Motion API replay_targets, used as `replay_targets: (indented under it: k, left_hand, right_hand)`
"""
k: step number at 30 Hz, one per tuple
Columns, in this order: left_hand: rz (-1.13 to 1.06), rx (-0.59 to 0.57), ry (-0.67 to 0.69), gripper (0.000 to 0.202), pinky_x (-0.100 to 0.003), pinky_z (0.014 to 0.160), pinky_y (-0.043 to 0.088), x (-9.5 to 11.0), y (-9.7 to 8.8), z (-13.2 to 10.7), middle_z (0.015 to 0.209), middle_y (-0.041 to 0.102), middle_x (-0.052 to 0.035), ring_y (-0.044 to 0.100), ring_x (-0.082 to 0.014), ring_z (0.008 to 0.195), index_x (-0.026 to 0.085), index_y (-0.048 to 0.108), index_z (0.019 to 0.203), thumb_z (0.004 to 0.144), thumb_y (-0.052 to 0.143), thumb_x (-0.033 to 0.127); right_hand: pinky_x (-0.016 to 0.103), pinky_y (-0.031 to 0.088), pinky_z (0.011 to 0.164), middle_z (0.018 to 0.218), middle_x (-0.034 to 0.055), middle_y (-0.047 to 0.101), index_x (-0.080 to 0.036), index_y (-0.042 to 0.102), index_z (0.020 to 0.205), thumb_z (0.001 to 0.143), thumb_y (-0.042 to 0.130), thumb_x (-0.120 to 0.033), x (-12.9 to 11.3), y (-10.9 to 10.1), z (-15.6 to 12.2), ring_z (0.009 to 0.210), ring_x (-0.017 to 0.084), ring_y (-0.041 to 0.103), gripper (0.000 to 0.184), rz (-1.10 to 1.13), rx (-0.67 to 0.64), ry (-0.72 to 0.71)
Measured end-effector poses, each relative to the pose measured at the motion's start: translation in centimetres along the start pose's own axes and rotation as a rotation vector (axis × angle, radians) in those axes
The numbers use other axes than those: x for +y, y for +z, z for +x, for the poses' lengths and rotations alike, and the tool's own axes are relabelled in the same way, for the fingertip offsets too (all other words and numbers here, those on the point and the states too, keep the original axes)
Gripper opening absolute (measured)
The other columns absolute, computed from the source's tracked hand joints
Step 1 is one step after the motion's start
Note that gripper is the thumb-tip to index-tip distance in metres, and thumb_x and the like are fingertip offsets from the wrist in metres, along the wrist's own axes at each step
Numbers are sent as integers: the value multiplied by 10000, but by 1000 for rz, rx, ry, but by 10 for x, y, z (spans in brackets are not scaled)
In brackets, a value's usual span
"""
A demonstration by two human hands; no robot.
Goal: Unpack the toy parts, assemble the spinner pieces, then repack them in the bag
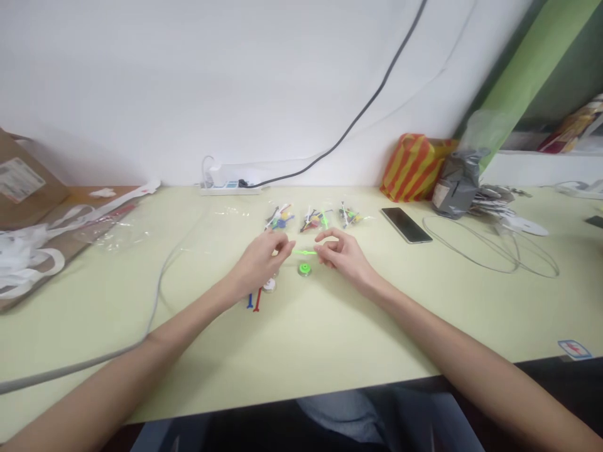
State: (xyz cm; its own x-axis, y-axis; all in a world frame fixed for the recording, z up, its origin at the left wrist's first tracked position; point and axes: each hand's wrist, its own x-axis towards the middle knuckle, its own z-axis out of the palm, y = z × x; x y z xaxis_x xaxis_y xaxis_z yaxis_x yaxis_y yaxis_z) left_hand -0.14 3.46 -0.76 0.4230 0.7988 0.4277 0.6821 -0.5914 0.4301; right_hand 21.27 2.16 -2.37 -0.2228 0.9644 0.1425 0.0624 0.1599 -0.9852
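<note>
Hands (264,257) (342,254) pinch green stick (304,252) over open table (330,339).

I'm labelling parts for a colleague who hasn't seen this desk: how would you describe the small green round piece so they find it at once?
Start at the pale yellow-green table and find the left hand and right hand, which meet near its middle. The green round piece lies flat just below the thin green stick between their fingertips. It is the only green disc; the similar disc under the left hand is white.

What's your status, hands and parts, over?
Left hand and right hand pinch a green stick between them. Green disc on table below. Nothing blocking.
</note>
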Motion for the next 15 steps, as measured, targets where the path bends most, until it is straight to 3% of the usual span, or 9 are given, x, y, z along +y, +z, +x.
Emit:
replay_targets:
  k: [3,7,11,15]
  left_hand:
    - [-8,-27,24,392,-344,716,439,-6,7,-3,733,538,-19,524,-212,787,211,439,691,1013,445,433]
    - [90,-40,67,371,-451,861,459,-12,9,-10,974,612,-80,529,-276,1000,200,531,720,1001,486,439]
    - [207,-40,150,335,-566,973,428,-11,9,-12,1203,594,-119,455,-349,1232,190,575,685,973,539,357]
    - [207,-52,181,319,-615,1066,382,-6,8,-11,1296,563,-122,353,-372,1384,186,593,668,961,550,306]
  right_hand:
    - [201,303,478,563,-69,523,-193,537,961,770,701,-461,0,-4,1,510,103,471,367,-52,-14,45]
    - [198,268,472,538,-77,500,-188,545,933,738,732,-462,-1,-4,1,498,100,459,385,-148,-52,68]
    - [199,228,467,505,-87,466,-185,561,898,733,729,-464,-3,-3,1,460,83,381,366,-202,-75,77]
    - [195,224,473,502,-96,440,-184,569,876,729,725,-441,-2,-6,2,458,76,345,335,-225,-83,81]
